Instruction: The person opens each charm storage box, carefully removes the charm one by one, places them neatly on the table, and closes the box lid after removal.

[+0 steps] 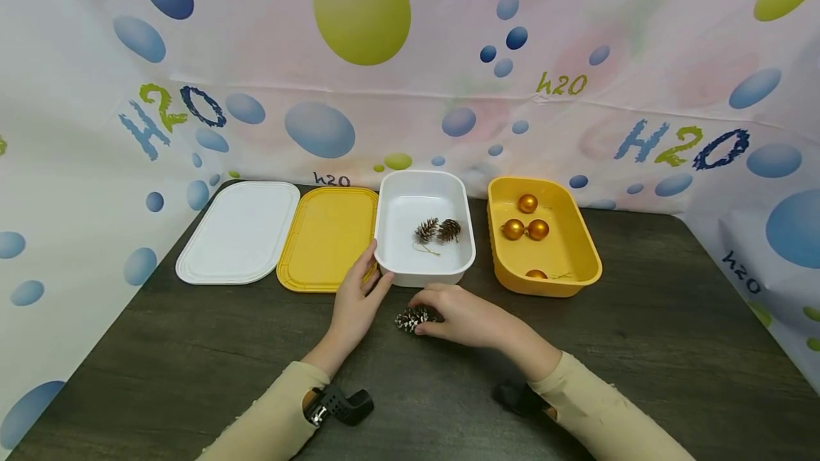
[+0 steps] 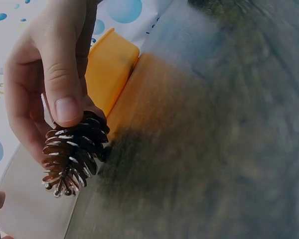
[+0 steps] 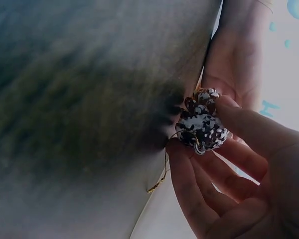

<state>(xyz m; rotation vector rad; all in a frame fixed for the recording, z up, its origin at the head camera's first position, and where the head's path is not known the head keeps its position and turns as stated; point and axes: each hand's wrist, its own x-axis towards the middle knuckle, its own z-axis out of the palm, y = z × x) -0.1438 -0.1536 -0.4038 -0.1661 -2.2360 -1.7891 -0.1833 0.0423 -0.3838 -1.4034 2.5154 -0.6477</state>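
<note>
My right hand (image 1: 464,315) pinches a brown pine cone (image 1: 412,319) with white-frosted tips between thumb and fingers, low over the table in front of the white container (image 1: 416,279). In the right wrist view a thin gold cord (image 3: 164,174) hangs from this cone. My left hand (image 1: 355,304) rests at the near left corner of the white container, its fingers along the side wall and its thumb toward the front. Two more pine cones (image 1: 426,230) lie inside that container, beside a gold cord loop.
To the right stands a yellow container (image 1: 544,289) with several gold ball ornaments (image 1: 538,229) in it. Flat on the left lie a yellow lid (image 1: 328,237) and a white lid (image 1: 238,233). A printed backdrop (image 1: 410,77) rises behind the dark table (image 1: 192,375).
</note>
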